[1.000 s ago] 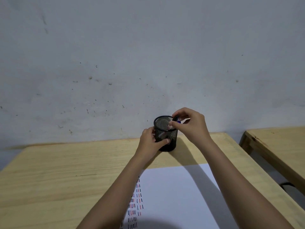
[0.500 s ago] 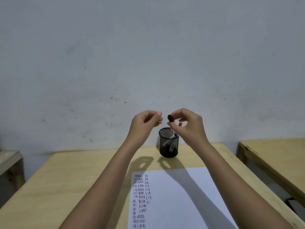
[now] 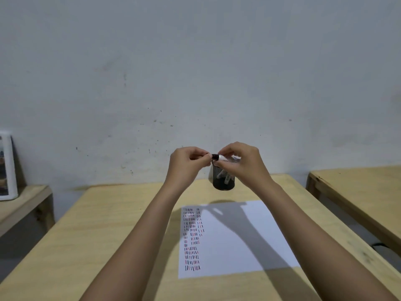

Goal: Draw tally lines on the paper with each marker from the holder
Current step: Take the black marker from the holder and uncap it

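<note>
Left hand point(image 3: 187, 165) has reached marker point(image 3: 223, 158) cap.

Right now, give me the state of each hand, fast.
Left hand: closed, pinching the black cap of the marker.
Right hand: closed on the marker's white barrel, above the mesh holder.

Marker point(image 3: 223, 158): white barrel, black cap, held level above holder | left hand point(image 3: 187, 164): pinches cap end | right hand point(image 3: 243, 162): grips barrel | holder point(image 3: 223, 181): black mesh, table point(image 3: 108, 224) 12 o'clock | paper point(image 3: 234, 240): tally rows along 9 o'clock edge
</note>
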### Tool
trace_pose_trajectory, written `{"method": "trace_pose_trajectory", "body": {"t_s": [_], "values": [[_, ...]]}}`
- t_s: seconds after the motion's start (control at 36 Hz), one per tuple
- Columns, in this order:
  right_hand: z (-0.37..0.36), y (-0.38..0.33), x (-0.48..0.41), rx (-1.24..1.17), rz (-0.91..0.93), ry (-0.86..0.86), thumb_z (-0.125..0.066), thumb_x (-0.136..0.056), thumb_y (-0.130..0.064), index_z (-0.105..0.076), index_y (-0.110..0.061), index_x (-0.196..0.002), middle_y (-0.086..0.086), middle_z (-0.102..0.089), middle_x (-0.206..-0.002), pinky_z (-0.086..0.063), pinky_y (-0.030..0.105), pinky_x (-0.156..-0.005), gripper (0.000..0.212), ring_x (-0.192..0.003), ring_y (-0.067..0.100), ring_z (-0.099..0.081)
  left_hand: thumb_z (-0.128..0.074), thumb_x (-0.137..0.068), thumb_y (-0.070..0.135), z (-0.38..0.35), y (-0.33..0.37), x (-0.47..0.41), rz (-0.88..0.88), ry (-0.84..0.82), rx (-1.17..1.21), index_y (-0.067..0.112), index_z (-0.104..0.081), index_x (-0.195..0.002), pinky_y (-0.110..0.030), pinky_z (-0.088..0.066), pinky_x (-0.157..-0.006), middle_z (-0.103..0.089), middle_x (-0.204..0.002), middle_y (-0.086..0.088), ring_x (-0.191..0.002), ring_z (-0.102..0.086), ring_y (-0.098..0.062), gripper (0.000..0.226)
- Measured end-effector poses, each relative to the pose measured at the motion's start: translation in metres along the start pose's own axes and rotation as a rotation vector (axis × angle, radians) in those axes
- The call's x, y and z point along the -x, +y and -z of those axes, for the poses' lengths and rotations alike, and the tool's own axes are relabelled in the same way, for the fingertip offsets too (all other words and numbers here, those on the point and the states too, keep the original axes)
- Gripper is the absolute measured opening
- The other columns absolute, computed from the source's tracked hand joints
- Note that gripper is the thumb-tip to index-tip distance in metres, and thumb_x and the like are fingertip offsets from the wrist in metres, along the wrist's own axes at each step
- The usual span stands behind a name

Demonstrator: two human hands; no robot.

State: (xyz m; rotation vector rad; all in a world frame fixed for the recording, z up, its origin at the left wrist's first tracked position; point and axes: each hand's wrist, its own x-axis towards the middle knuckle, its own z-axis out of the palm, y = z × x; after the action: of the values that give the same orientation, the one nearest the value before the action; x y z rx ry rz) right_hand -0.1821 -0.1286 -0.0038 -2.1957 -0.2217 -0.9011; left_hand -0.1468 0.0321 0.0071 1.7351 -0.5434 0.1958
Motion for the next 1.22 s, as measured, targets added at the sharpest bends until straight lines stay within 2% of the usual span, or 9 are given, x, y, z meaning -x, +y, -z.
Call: {"method": "trace_pose_trajectory", "body": {"t_s": [0.19,0.25,0.33,0.53,0.75,0.92,1.06,1.17,1.22], "values": [[0.022,0.016,0.018,-0.220,-0.204,-0.113,-0.080,-0.071,-0.017,-0.070,-0.030,-0.075,-0.005,-0.069,-0.076,-0.045,0.012,-0.062,0.017,-0.060,-0.001,-0.057,-0.067,-0.082,0.006,0.022,-0.018,0.013,0.113,0.020,0.286,0.005,-0.072,-0.085,-0.018,-0.056,-0.077,-0.072,-0.072,-0.006,-0.071,-0.070,-0.013,0.005],[0.024,0.019,0.024,-0.326,-0.242,-0.123,-0.077,-0.073,-0.012,-0.073,-0.021,-0.081,-0.002,-0.070,-0.076,-0.047,0.015,-0.063,0.013,-0.060,0.003,-0.060,-0.065,-0.083,0.006,0.027,-0.026,0.017,0.147,0.013,0.352,0.007,-0.072,-0.083,-0.015,-0.056,-0.075,-0.073,-0.070,-0.004,-0.072,-0.070,-0.011,0.007],[0.017,0.024,0.035,-0.558,-0.322,-0.061,-0.072,-0.076,-0.003,-0.071,-0.005,-0.088,-0.007,-0.068,-0.064,-0.047,0.015,-0.058,0.012,-0.056,0.007,-0.059,-0.062,-0.085,0.005,0.027,-0.039,0.023,0.176,-0.045,0.403,0.008,-0.070,-0.081,-0.015,-0.055,-0.075,-0.073,-0.068,-0.002,-0.071,-0.069,-0.010,0.010],[-0.026,0.020,0.054,-1.274,-0.644,0.172,-0.059,-0.085,-0.003,-0.063,-0.012,-0.078,-0.005,-0.062,-0.060,-0.051,0.011,-0.055,0.012,-0.053,0.004,-0.057,-0.054,-0.089,-0.002,0.009,-0.055,0.033,0.177,-0.126,0.341,0.002,-0.065,-0.090,-0.013,-0.054,-0.068,-0.066,-0.072,-0.008,-0.062,-0.065,-0.007,0.012],[-0.062,0.018,0.052,-1.182,-0.657,0.062,-0.053,-0.091,-0.006,-0.059,-0.004,-0.084,0.000,-0.063,-0.060,-0.053,0.012,-0.059,0.009,-0.055,0.006,-0.061,-0.062,-0.087,0.009,0.009,-0.070,0.033,0.205,-0.104,0.242,-0.001,-0.069,-0.091,-0.012,-0.051,-0.066,-0.066,-0.070,-0.006,-0.061,-0.063,-0.004,0.013],[-0.073,0.017,0.043,-1.145,-0.552,-0.059,-0.052,-0.089,0.002,-0.060,-0.004,-0.081,0.003,-0.066,-0.060,-0.054,0.015,-0.062,0.012,-0.055,0.011,-0.063,-0.061,-0.087,0.006,0.022,-0.084,0.031,0.357,-0.050,0.327,0.005,-0.070,-0.079,-0.018,-0.054,-0.080,-0.068,-0.070,-0.006,-0.068,-0.064,-0.011,0.012],[-0.074,0.021,0.034,-1.157,-0.500,-0.084,-0.049,-0.088,0.005,-0.059,-0.003,-0.083,0.001,-0.068,-0.064,-0.054,0.014,-0.064,0.014,-0.059,0.010,-0.064,-0.059,-0.088,0.007,0.043,-0.097,0.026,0.422,-0.001,0.374,0.003,-0.068,-0.075,-0.012,-0.055,-0.067,-0.068,-0.064,-0.002,-0.057,-0.064,-0.004,0.016],[-0.070,0.034,0.030,-1.254,-0.548,0.091,-0.048,-0.091,0.000,-0.057,-0.005,-0.085,0.001,-0.066,-0.063,-0.053,0.015,-0.060,0.012,-0.058,0.011,-0.062,-0.062,-0.085,0.010,0.064,-0.113,0.022,0.382,0.041,0.009,0.007,-0.069,-0.071,-0.018,-0.051,-0.071,-0.066,-0.064,0.000,-0.061,-0.061,-0.012,0.016],[-0.074,0.042,0.033,-1.263,-0.586,0.168,-0.047,-0.092,-0.002,-0.055,-0.008,-0.085,0.001,-0.068,-0.066,-0.055,0.016,-0.060,0.012,-0.060,0.011,-0.064,-0.062,-0.083,0.011,0.066,-0.121,0.021,0.366,0.066,-0.262,0.008,-0.067,-0.070,-0.010,-0.040,-0.052,-0.062,-0.062,0.001,-0.055,-0.052,-0.011,0.014]]}}
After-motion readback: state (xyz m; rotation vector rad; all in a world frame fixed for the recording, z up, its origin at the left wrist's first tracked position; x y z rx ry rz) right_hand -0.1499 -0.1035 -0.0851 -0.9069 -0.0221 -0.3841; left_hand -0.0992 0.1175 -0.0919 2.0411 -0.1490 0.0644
